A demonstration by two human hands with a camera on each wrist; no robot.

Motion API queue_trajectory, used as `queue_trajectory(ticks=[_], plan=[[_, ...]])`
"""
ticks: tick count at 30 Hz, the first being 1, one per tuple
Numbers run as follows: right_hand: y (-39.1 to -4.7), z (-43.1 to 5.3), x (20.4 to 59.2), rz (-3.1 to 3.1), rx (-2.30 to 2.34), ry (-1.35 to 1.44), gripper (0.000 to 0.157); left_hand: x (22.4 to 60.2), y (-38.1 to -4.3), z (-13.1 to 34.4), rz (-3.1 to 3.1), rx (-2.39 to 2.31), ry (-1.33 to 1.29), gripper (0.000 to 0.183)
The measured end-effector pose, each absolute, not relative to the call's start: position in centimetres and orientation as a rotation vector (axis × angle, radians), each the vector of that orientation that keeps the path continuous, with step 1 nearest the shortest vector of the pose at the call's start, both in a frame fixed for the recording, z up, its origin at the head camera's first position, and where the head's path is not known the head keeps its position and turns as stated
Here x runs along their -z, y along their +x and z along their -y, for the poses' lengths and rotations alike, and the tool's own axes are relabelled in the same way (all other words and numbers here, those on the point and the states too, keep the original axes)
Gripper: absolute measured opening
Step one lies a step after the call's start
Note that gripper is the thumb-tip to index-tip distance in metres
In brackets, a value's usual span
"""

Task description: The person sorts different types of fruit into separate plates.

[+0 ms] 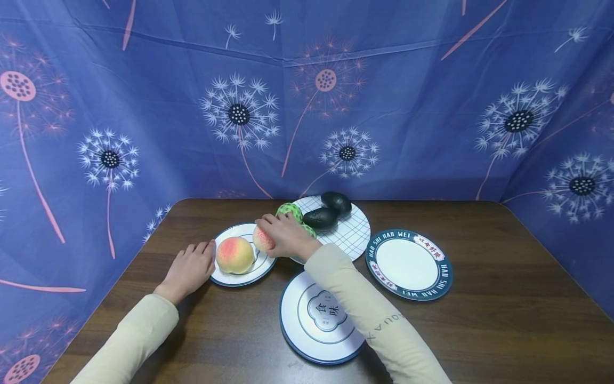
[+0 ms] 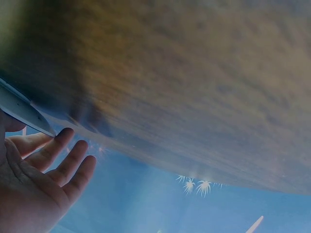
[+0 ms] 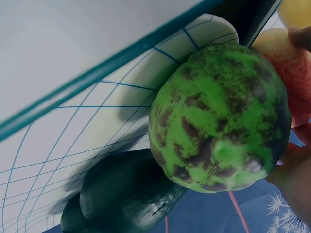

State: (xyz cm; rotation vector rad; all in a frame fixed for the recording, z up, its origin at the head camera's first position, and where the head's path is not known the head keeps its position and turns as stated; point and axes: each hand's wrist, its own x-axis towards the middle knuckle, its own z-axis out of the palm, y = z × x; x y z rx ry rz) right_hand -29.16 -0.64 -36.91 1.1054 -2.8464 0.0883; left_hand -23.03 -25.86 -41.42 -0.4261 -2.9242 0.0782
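My right hand (image 1: 290, 236) grips a pinkish peach (image 1: 263, 239) over the right side of a blue-rimmed white plate (image 1: 259, 274). A larger yellow-and-red peach (image 1: 234, 255) sits on that plate. At its left rim is my left hand (image 1: 189, 269); in the left wrist view its fingers (image 2: 73, 162) are spread and fairly straight, touching the rim. Behind my right hand lies a checked plate (image 1: 357, 229) with two dark avocados (image 1: 320, 218) and green knobbly fruits (image 1: 290, 210), partly hidden by the hand. One green fruit (image 3: 218, 119) fills the middle of the right wrist view.
Stacked white plates (image 1: 307, 330) with a blue edge stand at the front middle, partly under my right sleeve. A white plate with a wide teal rim (image 1: 443, 274) lies to the right on the brown wooden table (image 1: 503, 298). A blue dandelion-print cloth (image 1: 408, 133) hangs behind.
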Motion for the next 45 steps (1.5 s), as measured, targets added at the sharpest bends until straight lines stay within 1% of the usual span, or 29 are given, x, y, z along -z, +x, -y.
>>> queue_trajectory(ticks=[12, 45], plan=[[-28.9, 1.4, 37.0, 2.857, 0.002, 1.107, 0.079, 41.3, -23.0, 25.8, 2.934, -0.075, -0.429, 0.049], [-29.0, 2.2, 37.0, 2.85, -0.083, 1.234, 0.072, 41.3, -23.0, 25.8, 2.918, -0.029, -0.418, 0.049]])
